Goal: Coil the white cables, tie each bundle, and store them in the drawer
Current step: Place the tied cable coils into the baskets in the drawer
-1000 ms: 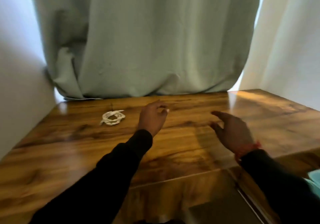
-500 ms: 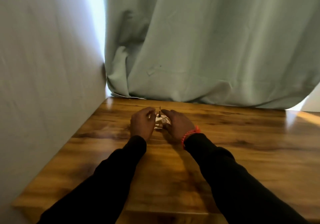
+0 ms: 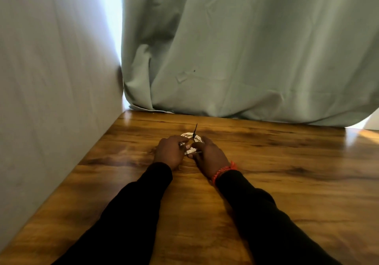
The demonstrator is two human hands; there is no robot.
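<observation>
White cable bundle (image 3: 191, 139) with black tie (image 3: 195, 130): we grip it on the table (image 3: 287, 182), left hand (image 3: 169, 152) and right hand (image 3: 210, 156) curled round.

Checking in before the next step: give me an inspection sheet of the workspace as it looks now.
Surface: wooden tabletop, glossy.
Job's things: coiled white cable with a black tie sticking up; drawer not in view.
Clutter: nothing seen.
Grippers: left hand and right hand both grip the coil.
Cables: one white coil only.
Surroundings: green curtain behind, pale wall at left.
</observation>
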